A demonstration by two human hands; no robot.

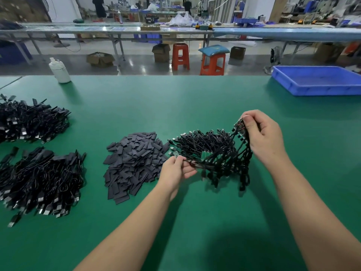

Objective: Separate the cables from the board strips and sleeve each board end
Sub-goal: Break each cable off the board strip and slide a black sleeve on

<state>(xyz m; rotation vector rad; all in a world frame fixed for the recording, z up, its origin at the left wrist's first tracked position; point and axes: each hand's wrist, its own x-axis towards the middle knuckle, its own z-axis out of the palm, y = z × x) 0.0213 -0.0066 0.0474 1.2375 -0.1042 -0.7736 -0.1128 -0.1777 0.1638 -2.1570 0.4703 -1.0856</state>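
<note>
On the green bench (195,98), left to right: sleeved cable heaps (39,173); flat black sleeves (134,163), light and floppy. Left hand (175,169) pinches one small board end (175,154). Right hand (261,133) grips the board strip (239,125), stiff, likely snappable; tangled cables (214,151) hang limp between them.

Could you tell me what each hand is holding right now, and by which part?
Right hand pinches a board strip at its upper end, cables dangling. Left hand pinches one cable's small board end.

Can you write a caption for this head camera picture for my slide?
Two hands, left and right, pull board strips from tangled cables beside a sleeve pile.
</note>
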